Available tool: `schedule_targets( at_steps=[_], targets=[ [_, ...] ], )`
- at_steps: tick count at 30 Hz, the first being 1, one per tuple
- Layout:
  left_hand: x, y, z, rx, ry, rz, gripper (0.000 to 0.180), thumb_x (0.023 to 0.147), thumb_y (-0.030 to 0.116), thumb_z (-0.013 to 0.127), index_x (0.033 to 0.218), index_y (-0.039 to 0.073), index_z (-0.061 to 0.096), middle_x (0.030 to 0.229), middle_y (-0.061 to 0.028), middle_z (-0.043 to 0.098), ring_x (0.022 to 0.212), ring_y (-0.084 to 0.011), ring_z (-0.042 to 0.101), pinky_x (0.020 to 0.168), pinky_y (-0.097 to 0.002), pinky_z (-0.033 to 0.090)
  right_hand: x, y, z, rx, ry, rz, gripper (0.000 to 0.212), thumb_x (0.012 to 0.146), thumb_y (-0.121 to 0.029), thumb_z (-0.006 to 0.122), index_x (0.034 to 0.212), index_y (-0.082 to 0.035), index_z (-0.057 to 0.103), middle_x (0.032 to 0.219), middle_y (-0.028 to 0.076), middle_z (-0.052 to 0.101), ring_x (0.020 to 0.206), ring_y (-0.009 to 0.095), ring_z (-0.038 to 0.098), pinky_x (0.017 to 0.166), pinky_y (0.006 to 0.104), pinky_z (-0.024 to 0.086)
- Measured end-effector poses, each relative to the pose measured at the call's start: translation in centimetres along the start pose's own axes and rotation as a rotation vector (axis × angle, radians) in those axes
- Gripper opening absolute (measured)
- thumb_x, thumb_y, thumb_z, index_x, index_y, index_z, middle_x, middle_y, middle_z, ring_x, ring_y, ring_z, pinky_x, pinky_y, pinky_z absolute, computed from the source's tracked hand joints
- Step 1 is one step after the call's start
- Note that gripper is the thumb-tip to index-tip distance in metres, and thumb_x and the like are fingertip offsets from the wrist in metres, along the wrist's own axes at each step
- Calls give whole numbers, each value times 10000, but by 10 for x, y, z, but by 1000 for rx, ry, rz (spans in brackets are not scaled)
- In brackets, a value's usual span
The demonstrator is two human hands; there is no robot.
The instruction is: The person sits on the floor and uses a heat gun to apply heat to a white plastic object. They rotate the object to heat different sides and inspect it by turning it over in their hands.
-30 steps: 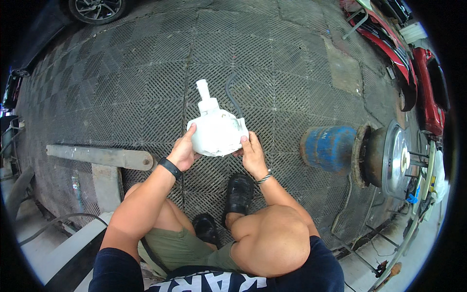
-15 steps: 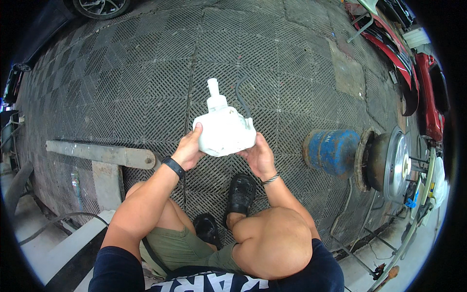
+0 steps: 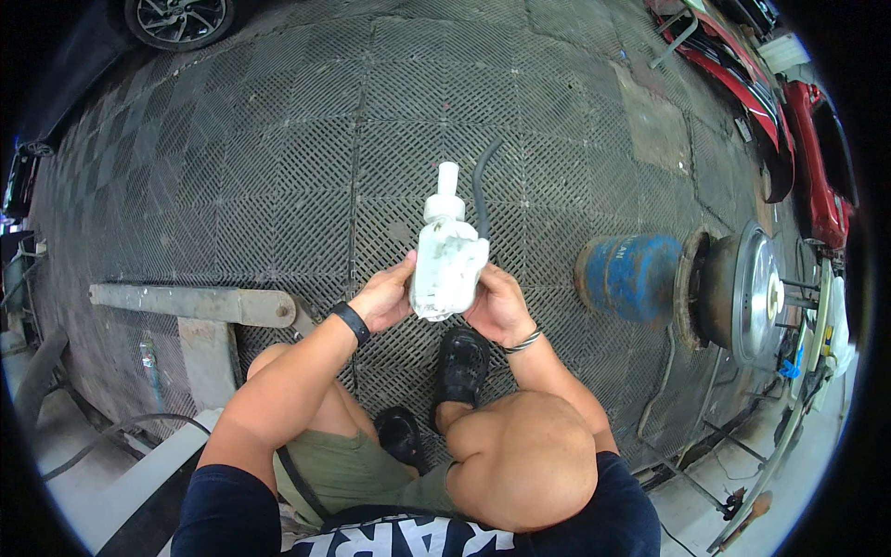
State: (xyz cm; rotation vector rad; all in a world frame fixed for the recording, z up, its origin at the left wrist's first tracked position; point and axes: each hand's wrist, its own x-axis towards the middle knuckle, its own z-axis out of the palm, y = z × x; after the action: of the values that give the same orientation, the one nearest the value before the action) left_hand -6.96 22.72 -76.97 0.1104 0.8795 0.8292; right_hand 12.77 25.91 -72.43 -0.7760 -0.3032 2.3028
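Between my two hands is a white plastic fluid reservoir [image 3: 444,277] with a stepped filler neck [image 3: 447,186] pointing away from me. A black rubber hose [image 3: 480,190] curves up from its right side. My left hand [image 3: 386,299] grips the left side, thumb on the wall near the body's middle. On the other side my right hand [image 3: 501,304] closes around the lower right, its fingers partly hidden behind the plastic. The reservoir is held above the floor, in front of my knees, with a narrow side facing me.
Dark ribbed floor tiles [image 3: 278,186] spread around me. At right, a blue gas cylinder [image 3: 629,277] lies by a burner with a lidded pot [image 3: 756,292]. A metal lift arm [image 3: 190,302] reaches in from the left. Red car panels [image 3: 817,167] stand at far right, a car wheel [image 3: 181,19] far left.
The reservoir has been turned so a narrower side now faces me, and it has shifted slightly right and nearer. My hands have come closer together, both still holding it.
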Motion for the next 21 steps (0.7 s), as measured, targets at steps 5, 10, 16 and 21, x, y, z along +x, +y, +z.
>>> schedule_targets(
  at_steps=[5, 10, 16, 21],
  targets=[
    [-11, 15, 14, 105, -255, 75, 877, 977, 782, 278, 1495, 103, 476, 1354, -126, 637, 1212, -272, 637, 1041, -456, 509, 1, 12, -20, -553, 93, -121, 352, 993, -177, 674, 1281, 17, 614, 1053, 70, 718, 903, 153, 686, 808, 355, 573],
    [-25, 28, 11, -273, -216, -45, 916, 930, 824, 349, 1518, 133, 473, 1503, -146, 524, 1367, -357, 512, 1158, -563, 382, -9, 2, 24, -1557, 81, -521, 549, 789, -239, 829, 1259, -30, 635, 1055, 123, 637, 912, 302, 659, 800, 395, 545],
    [-21, 27, 8, -364, -263, -84, 796, 981, 729, 383, 1487, 128, 514, 1499, -151, 532, 1354, -364, 527, 1146, -540, 411, -2, -1, 43, -1684, 176, -874, 592, 706, -295, 872, 1189, -30, 657, 1135, 106, 613, 1044, 321, 609, 908, 436, 492],
    [-16, 26, 3, -502, -402, -126, 722, 1003, 637, 430, 1478, 101, 521, 1435, -158, 590, 1314, -363, 566, 1129, -532, 437, -5, -3, 50, -1791, 211, -936, 611, 683, -338, 888, 1185, -68, 666, 1160, 83, 600, 1065, 296, 575, 875, 417, 441]
  ],
)
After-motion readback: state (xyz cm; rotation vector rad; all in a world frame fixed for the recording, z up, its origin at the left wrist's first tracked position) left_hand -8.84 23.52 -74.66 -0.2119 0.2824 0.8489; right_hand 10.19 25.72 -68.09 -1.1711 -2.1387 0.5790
